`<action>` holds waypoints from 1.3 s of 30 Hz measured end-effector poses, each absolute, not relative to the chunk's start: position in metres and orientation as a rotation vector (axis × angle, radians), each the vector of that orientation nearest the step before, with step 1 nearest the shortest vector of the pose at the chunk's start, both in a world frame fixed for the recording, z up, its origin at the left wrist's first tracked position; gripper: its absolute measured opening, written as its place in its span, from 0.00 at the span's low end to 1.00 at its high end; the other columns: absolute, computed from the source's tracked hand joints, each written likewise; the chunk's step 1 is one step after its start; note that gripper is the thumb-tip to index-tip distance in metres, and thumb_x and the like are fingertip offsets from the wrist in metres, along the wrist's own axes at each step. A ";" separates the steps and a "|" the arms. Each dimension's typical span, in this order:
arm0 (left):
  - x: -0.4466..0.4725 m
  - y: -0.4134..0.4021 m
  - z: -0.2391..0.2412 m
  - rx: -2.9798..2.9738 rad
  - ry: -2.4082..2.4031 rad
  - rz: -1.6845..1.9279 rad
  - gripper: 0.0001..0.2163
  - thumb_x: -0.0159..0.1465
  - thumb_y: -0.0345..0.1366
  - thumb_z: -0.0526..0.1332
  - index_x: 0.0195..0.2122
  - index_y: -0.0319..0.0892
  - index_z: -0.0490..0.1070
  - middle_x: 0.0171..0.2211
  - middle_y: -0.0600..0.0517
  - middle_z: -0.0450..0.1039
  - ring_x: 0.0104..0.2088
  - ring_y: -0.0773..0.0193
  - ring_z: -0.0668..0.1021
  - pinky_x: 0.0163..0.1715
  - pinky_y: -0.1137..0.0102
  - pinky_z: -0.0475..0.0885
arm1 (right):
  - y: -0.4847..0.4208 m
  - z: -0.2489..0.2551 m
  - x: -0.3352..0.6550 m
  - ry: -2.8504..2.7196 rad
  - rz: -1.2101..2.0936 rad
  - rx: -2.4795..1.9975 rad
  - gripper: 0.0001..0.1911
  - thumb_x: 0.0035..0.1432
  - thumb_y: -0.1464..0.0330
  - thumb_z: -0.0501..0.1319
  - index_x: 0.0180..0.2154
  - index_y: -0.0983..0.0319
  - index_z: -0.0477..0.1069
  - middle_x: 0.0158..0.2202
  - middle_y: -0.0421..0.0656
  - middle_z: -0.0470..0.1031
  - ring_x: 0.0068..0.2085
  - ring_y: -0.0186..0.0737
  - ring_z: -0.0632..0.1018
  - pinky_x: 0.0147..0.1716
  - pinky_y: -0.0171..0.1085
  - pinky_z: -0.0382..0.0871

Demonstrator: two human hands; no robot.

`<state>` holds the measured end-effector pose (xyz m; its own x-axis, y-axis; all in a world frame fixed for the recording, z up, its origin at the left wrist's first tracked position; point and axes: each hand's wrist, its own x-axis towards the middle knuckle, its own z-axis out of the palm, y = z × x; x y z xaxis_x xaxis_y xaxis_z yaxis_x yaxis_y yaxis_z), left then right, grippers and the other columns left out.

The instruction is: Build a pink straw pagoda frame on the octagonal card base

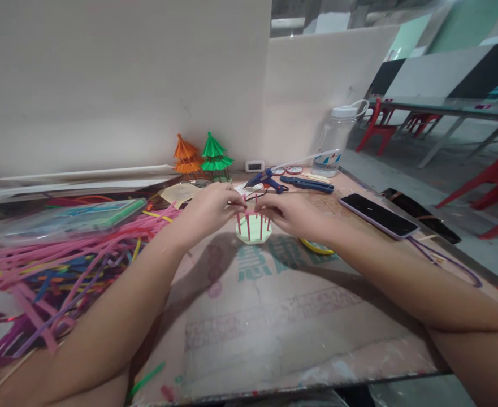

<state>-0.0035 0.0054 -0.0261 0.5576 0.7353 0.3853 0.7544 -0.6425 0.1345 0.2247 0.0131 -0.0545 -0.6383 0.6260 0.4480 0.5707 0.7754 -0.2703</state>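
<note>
A small craft model [254, 229] stands on the table, with a pale green, many-sided base and several thin pink posts rising round its edge. My left hand [217, 208] comes in from the left, thumb and fingers pinched together at the top of the posts. From the other side my right hand [289, 210] pinches at the posts' upper ends too. The fingertips partly cover what they grip, and the two hands are a short gap apart. Behind them lies a blue hot glue gun [262, 180].
Pink and multicoloured craft strips [83, 265] heap up at left beside a clear plastic case [62, 220]. Orange [186, 152] and green [216, 151] tiered models stand at the back. A blue utility knife [307, 184], water bottle [332, 141], yellow ring [316, 247] and phone [378, 215] lie rightward.
</note>
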 end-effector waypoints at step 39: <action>-0.005 0.006 -0.027 -2.883 -1.313 -0.677 0.07 0.64 0.33 0.60 0.37 0.42 0.79 0.36 0.49 0.79 0.37 0.61 0.78 0.36 0.69 0.68 | 0.020 -0.054 0.230 -2.343 0.284 -0.790 0.09 0.65 0.72 0.57 0.42 0.64 0.76 0.37 0.46 0.80 0.35 0.37 0.76 0.35 0.34 0.65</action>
